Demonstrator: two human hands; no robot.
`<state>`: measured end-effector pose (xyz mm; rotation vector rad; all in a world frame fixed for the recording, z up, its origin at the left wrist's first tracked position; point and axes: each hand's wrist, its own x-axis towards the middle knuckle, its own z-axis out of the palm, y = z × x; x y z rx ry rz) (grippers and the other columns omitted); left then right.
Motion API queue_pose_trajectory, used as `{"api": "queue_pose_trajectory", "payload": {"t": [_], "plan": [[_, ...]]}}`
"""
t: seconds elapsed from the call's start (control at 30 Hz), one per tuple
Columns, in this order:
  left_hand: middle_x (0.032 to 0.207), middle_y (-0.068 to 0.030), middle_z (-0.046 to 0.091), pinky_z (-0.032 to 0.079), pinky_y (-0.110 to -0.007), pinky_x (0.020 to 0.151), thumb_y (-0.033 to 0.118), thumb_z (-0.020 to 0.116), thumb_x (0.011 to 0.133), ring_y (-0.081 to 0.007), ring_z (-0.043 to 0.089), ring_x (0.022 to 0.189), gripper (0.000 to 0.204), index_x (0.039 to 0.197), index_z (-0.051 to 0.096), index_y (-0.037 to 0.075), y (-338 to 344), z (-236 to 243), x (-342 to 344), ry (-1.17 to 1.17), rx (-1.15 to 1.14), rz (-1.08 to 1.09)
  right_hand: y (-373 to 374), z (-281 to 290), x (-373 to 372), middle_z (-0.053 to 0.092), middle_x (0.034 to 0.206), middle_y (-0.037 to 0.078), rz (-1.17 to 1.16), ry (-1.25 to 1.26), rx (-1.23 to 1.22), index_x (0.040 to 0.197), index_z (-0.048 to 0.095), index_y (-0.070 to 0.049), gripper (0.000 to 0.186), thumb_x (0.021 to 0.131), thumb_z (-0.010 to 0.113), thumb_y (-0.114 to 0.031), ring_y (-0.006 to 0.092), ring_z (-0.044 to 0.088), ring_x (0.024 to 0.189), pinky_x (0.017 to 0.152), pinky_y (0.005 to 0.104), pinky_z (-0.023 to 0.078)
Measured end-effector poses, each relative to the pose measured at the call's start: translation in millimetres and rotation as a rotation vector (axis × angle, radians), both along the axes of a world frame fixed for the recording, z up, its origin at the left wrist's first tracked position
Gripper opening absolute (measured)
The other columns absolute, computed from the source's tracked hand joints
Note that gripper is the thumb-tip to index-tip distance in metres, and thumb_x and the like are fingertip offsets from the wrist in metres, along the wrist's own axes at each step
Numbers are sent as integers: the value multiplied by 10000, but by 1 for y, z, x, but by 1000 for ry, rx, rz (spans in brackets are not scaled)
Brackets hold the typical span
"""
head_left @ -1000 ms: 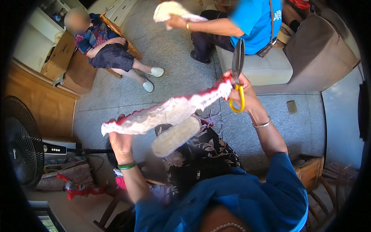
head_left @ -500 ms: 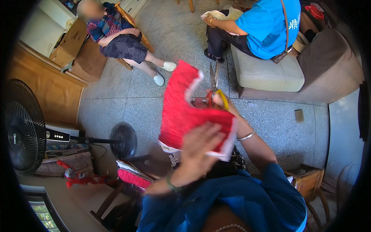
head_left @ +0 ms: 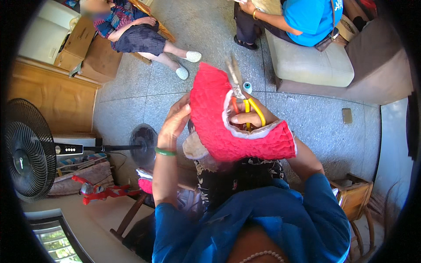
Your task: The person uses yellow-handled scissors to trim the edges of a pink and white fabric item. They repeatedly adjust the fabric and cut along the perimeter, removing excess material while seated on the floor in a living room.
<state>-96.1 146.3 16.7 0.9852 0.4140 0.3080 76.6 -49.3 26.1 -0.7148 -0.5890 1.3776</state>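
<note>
A curved piece of red quilted fabric (head_left: 215,136) with a white edge hangs spread in front of me above my lap. My left hand (head_left: 177,117) grips its left edge, thumb on the near face and fingers partly behind. In my right hand (head_left: 252,118) is a pair of scissors (head_left: 237,85) with yellow and red handles, blades pointing up and away beside the fabric's inner curve. The fabric covers part of my right hand and wrist. A small eye-like disc, white with a blue-green centre, (head_left: 247,87) shows beside the scissors' pivot.
A black standing fan (head_left: 28,151) is at left, near a red toy figure (head_left: 98,190). Two seated people are ahead, one on a chair and one on a pale sofa (head_left: 311,65). Cardboard boxes (head_left: 79,46) stand far left; a wooden chair (head_left: 355,197) is at right.
My left hand has moved off the fabric's front, up and left to its left edge. The fabric has turned, its inner curve now facing up and right. The scissors remain in my right hand.
</note>
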Motion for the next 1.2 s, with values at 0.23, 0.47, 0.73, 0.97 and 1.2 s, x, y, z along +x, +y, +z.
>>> {"api": "queue_pose_trajectory", "payload": {"t": [0.23, 0.47, 0.73, 0.97, 1.2], "plan": [[1098, -44, 630, 451, -353, 907, 34, 725, 725, -189, 582, 1027, 409, 1114, 609, 83, -1, 7, -24, 104, 52, 10, -16, -9, 55, 603, 1049, 228, 232, -358, -118, 1233, 387, -16, 607, 840, 578, -438, 266, 633, 953, 789, 349, 514], [1240, -77, 536, 415, -419, 983, 5, 712, 733, -252, 513, 1140, 581, 1259, 478, 84, -13, -4, -38, 133, -52, 200, -66, -21, 75, 542, 989, 29, -30, -742, -134, 1181, 472, -62, 700, 598, 843, -175, 140, 525, 863, 821, 260, 451], [1263, -138, 498, 412, -493, 988, -75, 690, 674, -319, 490, 1169, 723, 1316, 390, 65, -5, -11, -74, -22, 4, 169, -77, -37, 53, 536, 976, -12, -480, -609, -121, 1079, 512, -87, 476, 683, 762, -2, 74, 524, 888, 754, 228, 455], [1198, -120, 560, 479, -418, 924, 108, 638, 833, -271, 562, 1083, 431, 1235, 490, 62, -20, 43, -34, 20, -22, 207, -59, -14, 57, 536, 916, -14, -518, -776, -35, 1070, 527, -79, 486, 665, 791, -32, 69, 507, 821, 731, 214, 418], [1149, -80, 597, 478, -386, 910, 132, 643, 837, -226, 578, 1047, 350, 1170, 548, 82, -7, 30, -26, 73, -211, 200, -53, -11, 58, 571, 929, 6, -416, -527, -196, 1064, 526, -75, 428, 708, 761, -40, 107, 550, 850, 747, 240, 476]]}}
